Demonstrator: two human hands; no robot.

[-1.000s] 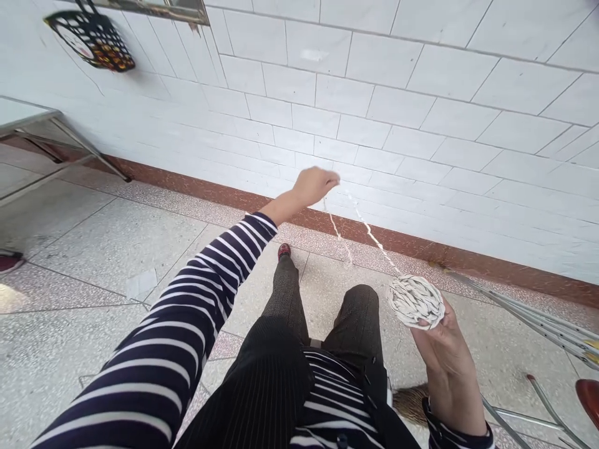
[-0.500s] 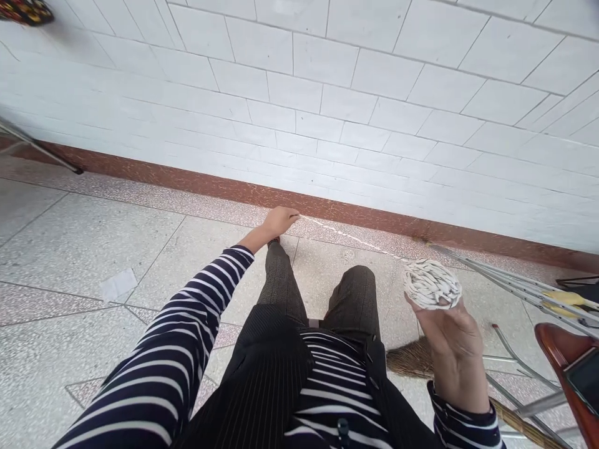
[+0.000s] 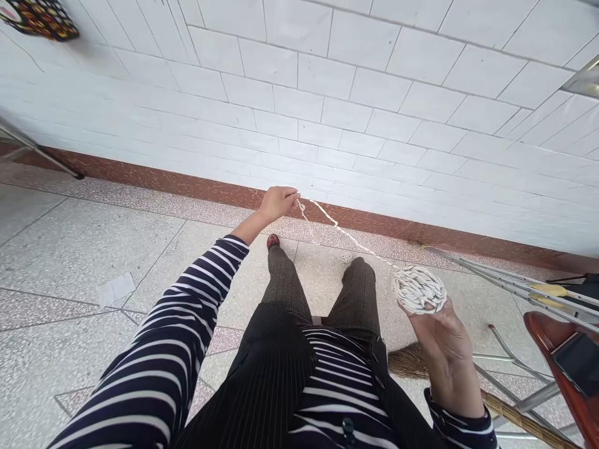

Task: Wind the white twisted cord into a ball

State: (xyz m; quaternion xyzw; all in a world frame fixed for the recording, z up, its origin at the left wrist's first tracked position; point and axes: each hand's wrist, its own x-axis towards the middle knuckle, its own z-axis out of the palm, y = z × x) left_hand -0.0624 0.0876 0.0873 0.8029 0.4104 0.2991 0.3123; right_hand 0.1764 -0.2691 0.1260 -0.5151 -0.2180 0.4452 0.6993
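My right hand is closed round the underside of a coiled bundle of white twisted cord, held at the right in front of my body. From the bundle a strand of cord runs up and left to my left hand, slightly slack along its length. The fingers of my left hand are pinched on that strand near the red-brown skirting. A short end of cord with a small knot or loop dangles below those fingertips.
A white tiled wall rises ahead above the skirting. At right are crutches, a broom, and a red-brown seat with a phone. White paper lies on the floor; a metal leg stands at left.
My left hand has risen slightly, and the knotted end now hangs from it. The strand has gone from nearly straight to a little slack. In view, the cord bundle has shifted slightly left.
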